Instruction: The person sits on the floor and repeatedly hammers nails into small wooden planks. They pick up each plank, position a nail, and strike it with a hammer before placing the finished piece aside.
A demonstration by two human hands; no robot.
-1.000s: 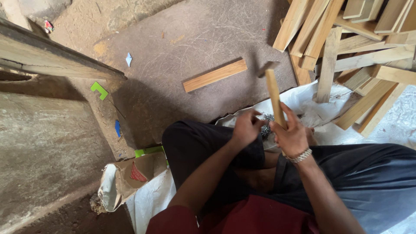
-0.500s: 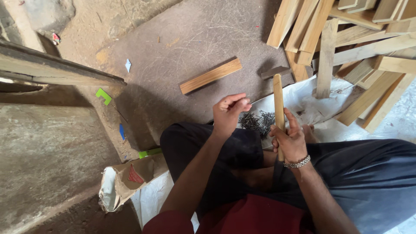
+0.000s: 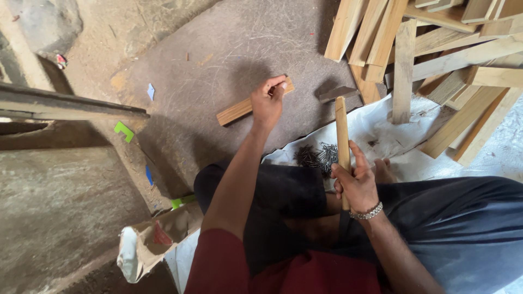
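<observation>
A grey mat [image 3: 218,49] covers the floor far left of centre, and a heap of pale wooden slats [image 3: 436,49] fills the far right. A white sheet [image 3: 403,147] spreads near the heap, with a small pile of dark nails [image 3: 318,156] on it. The hammer [image 3: 342,130] stands upright, head far, its wooden handle clamped in the right hand [image 3: 357,182] near the lap. One short wooden strip [image 3: 237,110] lies on the mat; the left hand [image 3: 268,100] is stretched out to it, fingers pinched together at its far end.
</observation>
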